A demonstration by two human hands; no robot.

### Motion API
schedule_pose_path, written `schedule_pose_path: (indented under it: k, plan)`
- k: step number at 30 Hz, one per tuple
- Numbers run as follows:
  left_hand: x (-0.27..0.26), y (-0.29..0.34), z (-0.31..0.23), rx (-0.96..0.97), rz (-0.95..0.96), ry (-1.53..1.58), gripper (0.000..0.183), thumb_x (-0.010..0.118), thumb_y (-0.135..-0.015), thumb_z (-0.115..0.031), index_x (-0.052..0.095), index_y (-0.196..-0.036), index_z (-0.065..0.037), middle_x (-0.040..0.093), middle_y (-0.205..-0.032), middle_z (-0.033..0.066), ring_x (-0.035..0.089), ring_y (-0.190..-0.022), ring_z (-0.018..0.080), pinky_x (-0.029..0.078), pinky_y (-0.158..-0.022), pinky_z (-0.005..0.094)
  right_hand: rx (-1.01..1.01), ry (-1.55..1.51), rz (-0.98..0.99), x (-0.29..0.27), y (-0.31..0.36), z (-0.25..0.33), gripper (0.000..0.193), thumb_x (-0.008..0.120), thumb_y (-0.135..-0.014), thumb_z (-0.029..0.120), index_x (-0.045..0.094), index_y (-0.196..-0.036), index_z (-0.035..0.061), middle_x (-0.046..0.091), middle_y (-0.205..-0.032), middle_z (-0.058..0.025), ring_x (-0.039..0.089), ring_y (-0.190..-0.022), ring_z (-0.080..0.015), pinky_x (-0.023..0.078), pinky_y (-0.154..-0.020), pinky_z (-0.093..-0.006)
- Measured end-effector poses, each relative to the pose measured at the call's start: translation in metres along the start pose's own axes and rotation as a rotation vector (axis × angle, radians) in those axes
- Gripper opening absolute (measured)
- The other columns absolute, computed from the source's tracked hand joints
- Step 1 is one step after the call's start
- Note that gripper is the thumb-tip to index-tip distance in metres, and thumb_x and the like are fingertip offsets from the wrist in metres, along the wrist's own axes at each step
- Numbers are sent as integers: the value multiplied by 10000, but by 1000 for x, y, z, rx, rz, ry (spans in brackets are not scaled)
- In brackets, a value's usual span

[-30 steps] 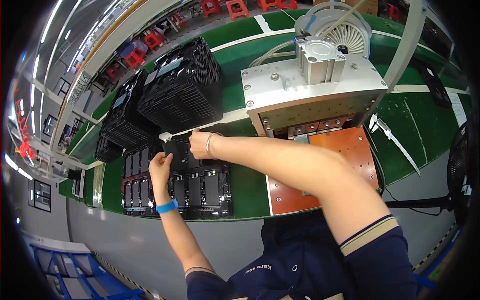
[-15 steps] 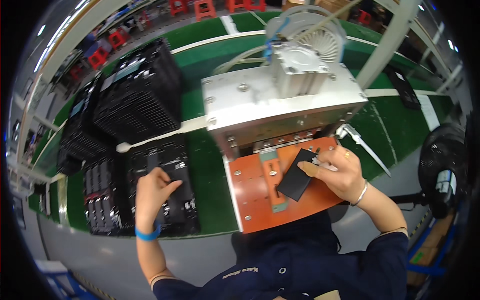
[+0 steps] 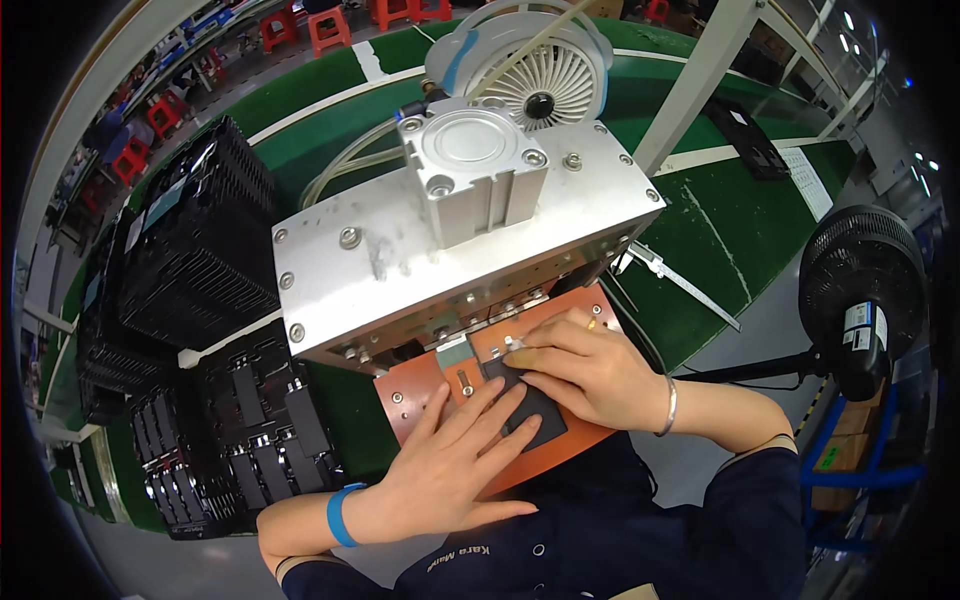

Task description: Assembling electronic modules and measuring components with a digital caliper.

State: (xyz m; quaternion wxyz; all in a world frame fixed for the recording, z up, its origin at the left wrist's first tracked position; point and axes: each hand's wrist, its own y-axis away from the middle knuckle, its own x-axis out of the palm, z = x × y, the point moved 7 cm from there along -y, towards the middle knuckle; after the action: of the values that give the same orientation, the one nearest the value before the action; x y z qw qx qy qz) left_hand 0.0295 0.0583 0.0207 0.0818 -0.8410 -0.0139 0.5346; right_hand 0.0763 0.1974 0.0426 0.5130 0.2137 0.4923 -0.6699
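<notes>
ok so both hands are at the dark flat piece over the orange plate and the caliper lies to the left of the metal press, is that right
One side is wrong: in the head view the caliper lies to the right of the metal press. The rest holds: the left hand and right hand are both at the dark flat piece over the orange plate.

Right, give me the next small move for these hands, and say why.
A slight positioning nudge to the flat black piece with the right hand seems sensible: its fingertips are bunched at the end nearest the silver machine, while spread fingers of the left hand lie across the piece on the orange plate.
</notes>
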Motion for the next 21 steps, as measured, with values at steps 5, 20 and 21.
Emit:
schedule_pose_path:
  k: [5, 20, 21]
  plan:
    - [4, -2, 2, 5, 16, 8, 731, 676, -792, -621, 569, -1332, -140, 467, -1440, 156, 423, -1348, 339, 242, -1102, 607, -40, 29, 129, 19, 3, -10, 321, 703, -756, 75, 676, -1072, 27, 623, -1064, -95, 590, -1014, -276, 508, -866, -361]
    - [10, -1, 5, -23, 57, -43, 676, 662, -809, -605, 585, -1325, -175, 473, -1454, 124, 419, -1361, 295, 197, -1125, 574, -71, 163, 70, 20, 4, -9, 360, 582, -814, 114, 618, -1173, 114, 553, -1214, -56, 512, -1052, -214, 406, -781, -319]
    - [10, -1, 5, -22, 54, -42, 674, 664, -808, -602, 586, -1324, -175, 474, -1453, 124, 421, -1359, 296, 201, -1124, 575, -58, 177, 85, 22, 4, -11, 362, 586, -812, 117, 618, -1173, 124, 549, -1215, -49, 505, -1047, -209, 395, -776, -322]
